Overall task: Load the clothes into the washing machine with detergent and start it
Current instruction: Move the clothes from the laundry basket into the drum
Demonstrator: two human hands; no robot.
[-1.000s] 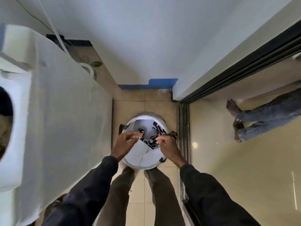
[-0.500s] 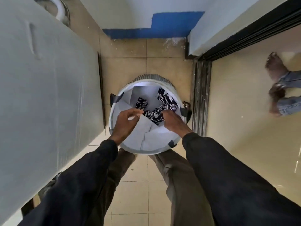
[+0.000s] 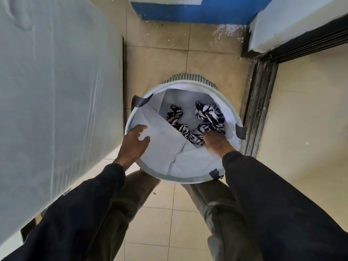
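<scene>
The basket [image 3: 190, 82] stands on the floor [image 3: 160, 59] in a narrow lane. The washer [image 3: 56, 91] forms a white wall close to the basket's left rim, and the dark door track [image 3: 258, 110] runs just beside its right rim. Beyond the far rim, bare tile reaches to the blue strip [image 3: 188, 12] at the foot of the wall. The person's legs press against the near rim.

There is one basket, with three dark tabs [image 3: 140, 100] on its rim, at the left, right and near sides. Its white liner [image 3: 169, 144] folds inward across the near half. One run of black-and-white leaf-print cloth [image 3: 209, 113] lies at the bottom toward the right side, twisted into two bunches; I cannot tell whether it is one garment or more.

The left hand [image 3: 135, 142] rests on the liner at the left rim with its fingers spread and straight, gripping nothing, clear of the cloth. The right hand [image 3: 216, 144] reaches down inside by the right rim and touches the near end of the cloth. Its fingertips are buried in the fabric, so I cannot tell whether it grips.
</scene>
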